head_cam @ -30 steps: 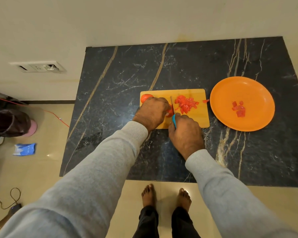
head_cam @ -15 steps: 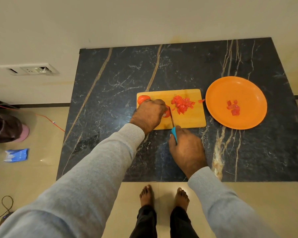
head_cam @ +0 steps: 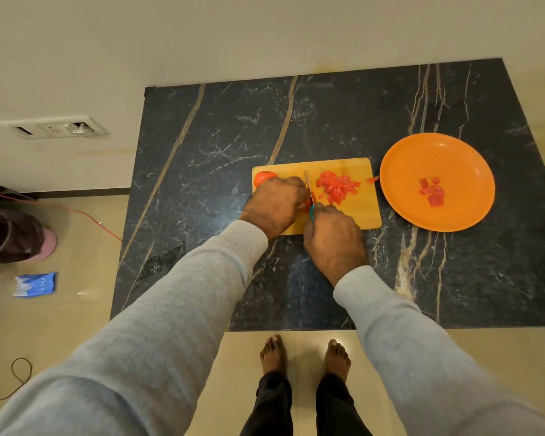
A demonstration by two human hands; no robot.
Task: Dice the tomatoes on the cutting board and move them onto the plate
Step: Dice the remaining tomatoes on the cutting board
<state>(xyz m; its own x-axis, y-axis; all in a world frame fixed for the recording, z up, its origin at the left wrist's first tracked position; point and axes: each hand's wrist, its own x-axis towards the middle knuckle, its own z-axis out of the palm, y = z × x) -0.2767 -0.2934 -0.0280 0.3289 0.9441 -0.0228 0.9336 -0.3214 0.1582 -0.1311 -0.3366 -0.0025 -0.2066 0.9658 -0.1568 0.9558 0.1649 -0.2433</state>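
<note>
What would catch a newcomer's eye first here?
The bright orange plate at the dark counter's right, holding a few tomato cubes. Left of it, on the cutting board, the left hand steadies a tomato piece while the right hand grips a knife beside a diced pile.

The left hand (head_cam: 274,204) covers most of the tomato piece (head_cam: 306,205) it grips. Only a red sliver shows beside the knife (head_cam: 309,190), whose teal handle is almost wholly buried in the right hand (head_cam: 332,237). Both hands' fingertips are out of sight. A whole tomato (head_cam: 264,177) at the far left corner of the cutting board (head_cam: 362,212) is half hidden behind the left knuckles. At the left edge a dark bundle (head_cam: 10,237) is cut off (its nature cannot be told).
</note>
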